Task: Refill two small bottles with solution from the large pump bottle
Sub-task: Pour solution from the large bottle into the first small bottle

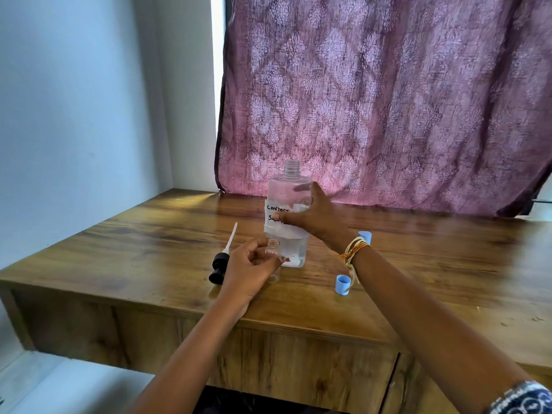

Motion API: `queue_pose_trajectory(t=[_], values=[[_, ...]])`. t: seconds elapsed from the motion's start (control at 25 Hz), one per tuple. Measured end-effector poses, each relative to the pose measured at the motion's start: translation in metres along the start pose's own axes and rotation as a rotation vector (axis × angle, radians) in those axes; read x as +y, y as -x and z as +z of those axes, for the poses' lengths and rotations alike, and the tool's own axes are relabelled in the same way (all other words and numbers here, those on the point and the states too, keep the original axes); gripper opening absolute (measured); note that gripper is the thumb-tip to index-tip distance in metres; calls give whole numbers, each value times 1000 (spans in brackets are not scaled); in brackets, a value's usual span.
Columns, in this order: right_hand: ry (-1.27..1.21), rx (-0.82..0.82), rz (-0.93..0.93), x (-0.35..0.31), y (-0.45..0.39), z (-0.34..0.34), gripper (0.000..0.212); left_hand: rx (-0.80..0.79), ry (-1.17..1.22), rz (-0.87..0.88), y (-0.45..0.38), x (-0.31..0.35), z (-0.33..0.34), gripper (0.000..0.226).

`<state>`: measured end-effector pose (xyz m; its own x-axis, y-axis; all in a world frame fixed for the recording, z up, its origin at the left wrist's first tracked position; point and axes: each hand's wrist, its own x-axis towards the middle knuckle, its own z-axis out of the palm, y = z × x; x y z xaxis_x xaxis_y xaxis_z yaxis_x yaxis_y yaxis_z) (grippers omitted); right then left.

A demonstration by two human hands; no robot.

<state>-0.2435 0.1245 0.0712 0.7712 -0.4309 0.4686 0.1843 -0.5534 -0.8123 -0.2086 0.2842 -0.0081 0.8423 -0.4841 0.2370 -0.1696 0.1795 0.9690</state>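
- Pump head (220, 265) lies removed on the desk (149, 249).
- Left hand (249, 273) pinches an uncapped small bottle (273, 259), apparently empty.
- Right hand (313, 216) clasps the open large bottle (288, 186), upright; pouring seems not begun.
- Two blue caps (342, 284) off; second small bottle unseen.

The large bottle (287, 210) stands upright at the worktop's (149, 243) centre, its neck open. The pump head (221, 261) lies at its 8 o'clock. A small bottle (273, 258) sits just in front, at 6 o'clock. One cap (342, 284) lies at 4 o'clock, another (365, 236) at 3 o'clock. A curtain (388, 94) hangs behind, at 12 o'clock.
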Motion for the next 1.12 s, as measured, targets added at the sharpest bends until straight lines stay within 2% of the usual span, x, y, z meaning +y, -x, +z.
queue_pose_trajectory(t=[0.08, 0.24, 0.44, 0.72, 0.88, 1.12], values=[[-13, 22, -46, 5, -1, -1, 72, -13, 30, -2, 1, -1, -1, 42], [-45, -5, -171, 12, -1, -5, 79, -34, 114, 33, 0, -1, 0, 13], [-34, 41, -329, 21, 4, -6, 81, -4, 148, 24, 0, 3, 0, 22], [105, 11, -487, 31, 8, -15, 80, -13, 138, 3, 6, 10, 2, 12], [244, 33, -559, 36, 9, -18, 78, -23, 163, -21, 8, 13, 2, 13], [490, -24, -652, 44, 8, -16, 73, 19, 158, -5, 9, 9, 1, 11]])
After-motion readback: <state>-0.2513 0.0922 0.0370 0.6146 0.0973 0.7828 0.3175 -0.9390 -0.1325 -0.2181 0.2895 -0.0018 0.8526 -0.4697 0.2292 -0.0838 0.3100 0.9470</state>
